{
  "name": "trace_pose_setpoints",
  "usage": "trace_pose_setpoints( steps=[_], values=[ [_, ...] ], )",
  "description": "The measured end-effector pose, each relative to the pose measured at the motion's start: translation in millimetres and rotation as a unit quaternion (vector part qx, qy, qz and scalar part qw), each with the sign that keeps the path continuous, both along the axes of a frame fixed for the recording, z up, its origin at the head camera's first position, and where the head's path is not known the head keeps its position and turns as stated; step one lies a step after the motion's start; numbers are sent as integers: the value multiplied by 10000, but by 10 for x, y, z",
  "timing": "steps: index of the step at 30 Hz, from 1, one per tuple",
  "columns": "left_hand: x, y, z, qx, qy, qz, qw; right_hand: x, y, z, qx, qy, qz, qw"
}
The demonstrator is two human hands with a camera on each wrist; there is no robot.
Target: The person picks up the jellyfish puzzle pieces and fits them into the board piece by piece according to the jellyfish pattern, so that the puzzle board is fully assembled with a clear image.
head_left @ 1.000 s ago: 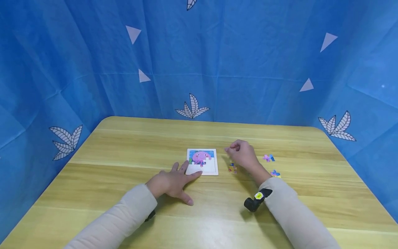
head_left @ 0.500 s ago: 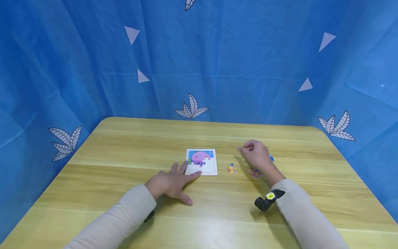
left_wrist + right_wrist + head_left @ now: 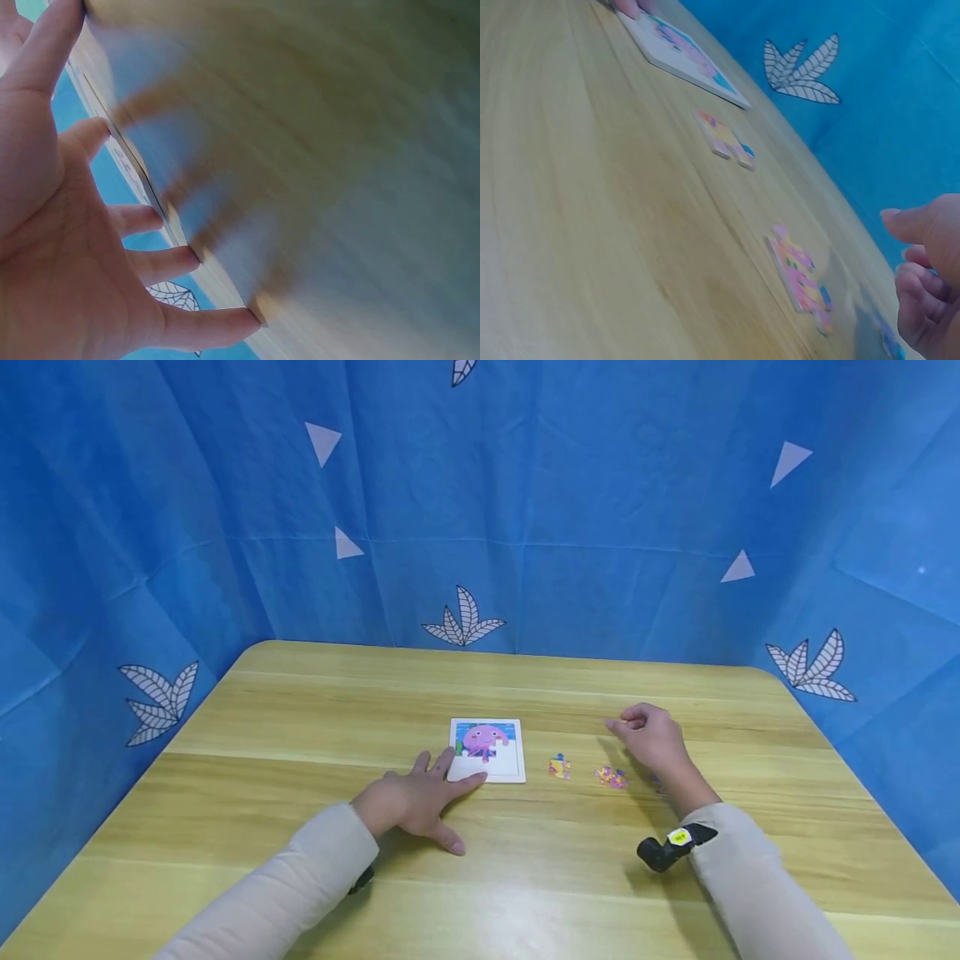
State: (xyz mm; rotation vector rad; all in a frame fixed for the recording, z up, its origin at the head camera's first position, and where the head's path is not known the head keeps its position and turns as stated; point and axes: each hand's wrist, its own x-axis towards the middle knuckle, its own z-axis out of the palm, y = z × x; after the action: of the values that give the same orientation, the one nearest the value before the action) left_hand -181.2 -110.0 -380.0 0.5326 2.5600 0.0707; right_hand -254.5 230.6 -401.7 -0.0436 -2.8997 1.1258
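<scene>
A small white-framed jigsaw puzzle [image 3: 508, 772] lies on the table, its upper part showing a pink octopus and its lower right part bare white. My left hand [image 3: 420, 802] is spread flat, fingertips touching the puzzle's lower left corner and front edge. To the right of the frame lie a yellow puzzle piece [image 3: 558, 767] and a pink-and-yellow clump of pieces [image 3: 612, 778]. My right hand [image 3: 655, 745] hovers above the pieces farther right, covering some of them. In the right wrist view its thumb stands apart from the loosely curled fingers, with nothing seen between them.
A blue piece [image 3: 889, 341] shows partly below the right hand in the right wrist view. The wooden table [image 3: 337, 710] ends at a blue curtain [image 3: 600, 527] with white leaf and triangle prints.
My right hand has moved rightward, away from the frame, uncovering the yellow piece and then the pink-and-yellow clump, and now covering pieces at the far right. The left hand has stayed put.
</scene>
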Motion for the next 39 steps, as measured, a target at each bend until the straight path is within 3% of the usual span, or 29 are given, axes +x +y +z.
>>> trace_pose_setpoints(
  steps=[17, 29, 39],
  values=[
    [0, 16, 3, -20, -10, 36, 10000, 86, 457, -79, -44, -504, -467, 9976],
    [-16, -2, -30, -24, -4, 36, 10000, 86, 414, -160, 402, -356, -459, 9975],
    [-18, -4, -30, 18, -50, 23, 10000, 83, 357, -198, 587, -305, -733, 9951]
  ],
)
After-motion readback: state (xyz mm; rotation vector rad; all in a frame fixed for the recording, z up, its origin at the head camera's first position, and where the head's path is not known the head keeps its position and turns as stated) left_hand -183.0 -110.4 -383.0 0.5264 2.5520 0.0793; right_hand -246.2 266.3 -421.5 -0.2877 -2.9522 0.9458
